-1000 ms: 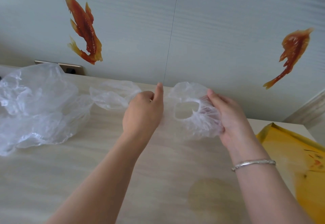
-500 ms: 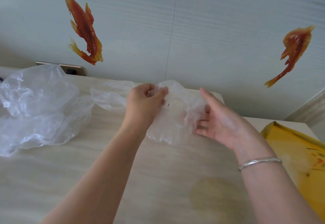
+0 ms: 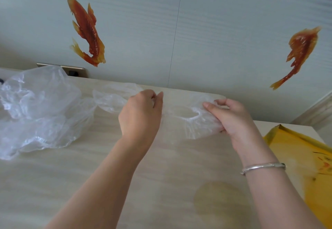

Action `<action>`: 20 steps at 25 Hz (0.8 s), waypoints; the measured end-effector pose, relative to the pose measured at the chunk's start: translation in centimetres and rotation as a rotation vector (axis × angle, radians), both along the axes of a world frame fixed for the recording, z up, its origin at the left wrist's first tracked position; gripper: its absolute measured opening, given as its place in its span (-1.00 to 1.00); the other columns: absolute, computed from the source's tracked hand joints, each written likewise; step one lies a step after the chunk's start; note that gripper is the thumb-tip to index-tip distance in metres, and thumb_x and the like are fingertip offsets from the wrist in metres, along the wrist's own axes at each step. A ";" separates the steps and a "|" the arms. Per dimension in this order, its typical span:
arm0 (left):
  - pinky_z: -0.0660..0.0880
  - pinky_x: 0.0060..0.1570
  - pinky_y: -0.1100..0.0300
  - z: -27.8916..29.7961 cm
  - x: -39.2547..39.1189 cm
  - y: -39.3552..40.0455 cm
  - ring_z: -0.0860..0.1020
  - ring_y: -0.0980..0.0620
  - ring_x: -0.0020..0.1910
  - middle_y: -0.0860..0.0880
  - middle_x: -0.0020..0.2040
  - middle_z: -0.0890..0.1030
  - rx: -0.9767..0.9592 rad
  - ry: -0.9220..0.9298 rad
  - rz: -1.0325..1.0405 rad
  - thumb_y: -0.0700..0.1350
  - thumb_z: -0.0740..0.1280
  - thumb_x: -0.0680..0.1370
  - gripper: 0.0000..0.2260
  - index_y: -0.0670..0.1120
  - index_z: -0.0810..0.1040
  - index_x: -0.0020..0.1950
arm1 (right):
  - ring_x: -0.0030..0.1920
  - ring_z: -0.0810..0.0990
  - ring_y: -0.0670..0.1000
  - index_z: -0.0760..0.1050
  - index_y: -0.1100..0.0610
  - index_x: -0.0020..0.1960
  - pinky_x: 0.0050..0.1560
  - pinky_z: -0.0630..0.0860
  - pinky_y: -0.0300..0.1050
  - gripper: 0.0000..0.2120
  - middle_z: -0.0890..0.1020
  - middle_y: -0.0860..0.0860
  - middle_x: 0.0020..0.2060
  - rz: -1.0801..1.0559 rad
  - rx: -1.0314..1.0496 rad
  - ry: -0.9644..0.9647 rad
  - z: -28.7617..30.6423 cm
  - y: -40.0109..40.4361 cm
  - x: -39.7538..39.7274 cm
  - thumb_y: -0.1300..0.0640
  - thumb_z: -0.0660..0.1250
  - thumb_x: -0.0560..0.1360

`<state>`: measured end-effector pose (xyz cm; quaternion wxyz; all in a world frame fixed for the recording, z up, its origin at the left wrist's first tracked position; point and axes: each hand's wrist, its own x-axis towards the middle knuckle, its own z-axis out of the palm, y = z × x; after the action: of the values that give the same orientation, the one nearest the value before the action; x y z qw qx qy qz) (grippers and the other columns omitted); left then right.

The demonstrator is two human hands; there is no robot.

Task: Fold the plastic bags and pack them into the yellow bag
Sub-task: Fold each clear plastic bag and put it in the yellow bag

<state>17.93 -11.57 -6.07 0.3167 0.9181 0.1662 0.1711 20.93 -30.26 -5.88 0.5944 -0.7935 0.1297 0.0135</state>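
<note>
A pale wooden table (image 3: pixel 89 184) meets a grey wall bearing two orange fish stickers (image 3: pixel 87 31). A heap of clear plastic bags (image 3: pixel 36 112) lies far left; the yellow bag (image 3: pixel 305 157) lies at the right edge. Between them, the left hand (image 3: pixel 141 115) and right hand (image 3: pixel 231 115) pinch one clear plastic bag (image 3: pixel 186 121), stretched just above the tabletop. A silver bangle (image 3: pixel 263 167) circles the right wrist.

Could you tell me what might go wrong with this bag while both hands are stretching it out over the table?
The thin plastic bag is pinched between the left hand and the right hand; pulled harder, the film could tear or slip free. The crumpled pile of bags lies close by the left arm and could be knocked.
</note>
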 end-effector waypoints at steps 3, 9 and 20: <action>0.43 -0.21 0.13 -0.6 -0.2 0.4 0.54 -0.07 -0.08 0.02 -0.04 0.58 0.108 0.082 -0.050 0.12 0.19 0.60 -0.77 -0.01 0.51 0.02 | -0.29 0.49 -0.04 0.45 0.04 0.01 -0.38 0.35 -0.19 -0.68 0.52 -0.01 -0.20 0.104 -0.372 -0.014 -0.8 -0.3 -0.1 -0.01 0.51 0.38; 0.38 0.13 0.12 -0.8 -1.4 0.3 0.41 -0.06 0.16 -0.02 0.16 0.48 0.175 -0.104 -0.379 -0.08 0.32 0.57 -0.76 -0.09 0.52 0.22 | 0.06 0.48 -0.08 0.47 0.02 0.01 0.05 0.33 -0.37 -0.80 0.49 -0.07 -0.01 0.302 -0.604 -0.520 -0.7 -1.3 -2.7 0.22 0.40 0.45; -0.07 0.48 0.18 -2.6 -3.0 1.9 -0.06 0.06 0.56 0.05 0.58 0.02 0.249 0.243 -0.639 0.30 0.27 0.46 -0.17 -0.04 0.01 0.58 | 0.52 -0.03 -0.19 0.06 -0.05 0.55 0.52 -0.05 -0.17 -0.35 0.11 -0.17 0.53 0.736 -0.818 -0.303 -2.2 -1.1 -5.1 -0.16 0.23 0.55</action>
<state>14.92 -9.64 -8.66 0.2180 0.9688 -0.1147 -0.0280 15.86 -31.38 -8.06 0.2068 -0.9450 -0.2475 0.0543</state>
